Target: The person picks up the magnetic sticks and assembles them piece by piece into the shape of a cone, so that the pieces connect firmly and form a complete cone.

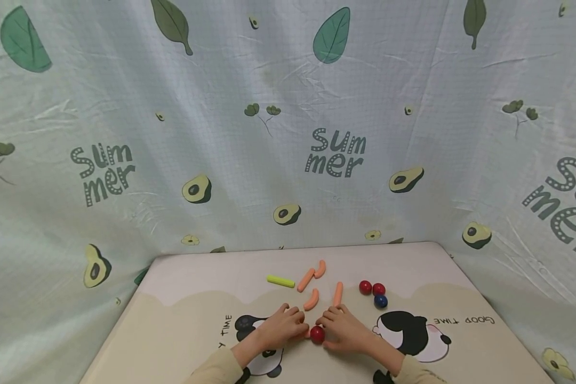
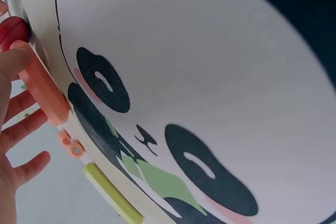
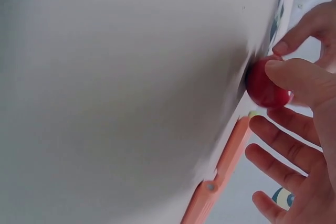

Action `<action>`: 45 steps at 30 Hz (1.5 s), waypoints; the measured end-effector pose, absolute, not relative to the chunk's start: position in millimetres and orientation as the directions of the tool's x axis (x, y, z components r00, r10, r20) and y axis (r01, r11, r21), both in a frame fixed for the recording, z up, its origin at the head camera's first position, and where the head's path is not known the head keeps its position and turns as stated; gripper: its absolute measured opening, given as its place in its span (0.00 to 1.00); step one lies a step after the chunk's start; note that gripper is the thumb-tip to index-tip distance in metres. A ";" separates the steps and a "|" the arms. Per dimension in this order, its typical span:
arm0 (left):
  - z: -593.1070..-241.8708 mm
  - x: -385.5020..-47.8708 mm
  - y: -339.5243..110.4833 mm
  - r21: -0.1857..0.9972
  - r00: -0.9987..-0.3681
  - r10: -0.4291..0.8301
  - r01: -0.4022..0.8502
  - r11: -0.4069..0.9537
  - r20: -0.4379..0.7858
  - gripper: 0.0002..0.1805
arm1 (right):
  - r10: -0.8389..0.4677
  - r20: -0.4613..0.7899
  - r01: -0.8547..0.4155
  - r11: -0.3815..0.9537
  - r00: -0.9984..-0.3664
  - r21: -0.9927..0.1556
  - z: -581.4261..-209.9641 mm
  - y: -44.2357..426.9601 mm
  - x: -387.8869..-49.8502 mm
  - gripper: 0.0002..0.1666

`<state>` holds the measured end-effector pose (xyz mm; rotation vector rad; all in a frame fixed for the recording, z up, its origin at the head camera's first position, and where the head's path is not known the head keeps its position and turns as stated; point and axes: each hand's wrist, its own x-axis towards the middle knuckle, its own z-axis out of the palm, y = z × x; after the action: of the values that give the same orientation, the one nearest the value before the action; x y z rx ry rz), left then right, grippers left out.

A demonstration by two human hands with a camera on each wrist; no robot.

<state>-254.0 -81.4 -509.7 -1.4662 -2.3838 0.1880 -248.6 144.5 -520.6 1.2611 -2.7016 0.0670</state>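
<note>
My left hand point(image 1: 282, 326) pinches a short orange stick point(image 2: 46, 88) low over the mat, its thumb lying on the near end. The stick's end meets or almost meets a red ball point(image 1: 317, 335); I cannot tell if they are joined. With thumb and forefinger my right hand point(image 1: 346, 329) holds that ball, while its other fingers spread apart in the right wrist view. Just beyond the right fingertips lies a straight orange stick point(image 1: 338, 293). A curved orange piece point(image 1: 311, 300) rests ahead of the left hand.
Farther back lie a yellow-green stick point(image 1: 280, 281), another straight orange stick point(image 1: 305, 280) and a curved orange piece point(image 1: 320, 269). To the right, two red balls point(image 1: 365, 287) sit beside a dark blue ball point(image 1: 381, 301). A printed curtain point(image 1: 249, 160) hangs behind the table point(image 1: 182, 288).
</note>
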 end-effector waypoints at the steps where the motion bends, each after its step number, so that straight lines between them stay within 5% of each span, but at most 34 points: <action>1: -509.7 -254.1 -81.3 -0.277 -0.416 0.884 0.842 0.463 0.212 0.06 | -0.761 0.172 -0.769 0.639 -0.626 0.030 -520.1 145.9 -248.9 0.24; 17: -514.7 -253.8 -68.7 -0.318 -0.418 0.882 0.824 0.469 0.219 0.16 | -0.679 0.201 -0.697 0.716 -0.706 -0.030 -512.8 164.7 -262.5 0.19; 30: -515.2 -252.4 -60.2 -0.301 -0.447 0.861 0.809 0.505 0.242 0.18 | -0.664 0.366 -0.698 0.714 -0.652 0.050 -520.8 172.3 -281.9 0.18; 45: -519.4 -249.0 -59.8 -0.372 -0.449 0.852 0.768 0.522 0.269 0.19 | -0.666 0.353 -0.666 0.732 -0.657 0.140 -527.8 160.5 -302.8 0.17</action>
<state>-249.0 -59.8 -519.4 -1.3287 -2.3444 0.2723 -302.8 160.5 -527.8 1.0263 -2.5530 0.0025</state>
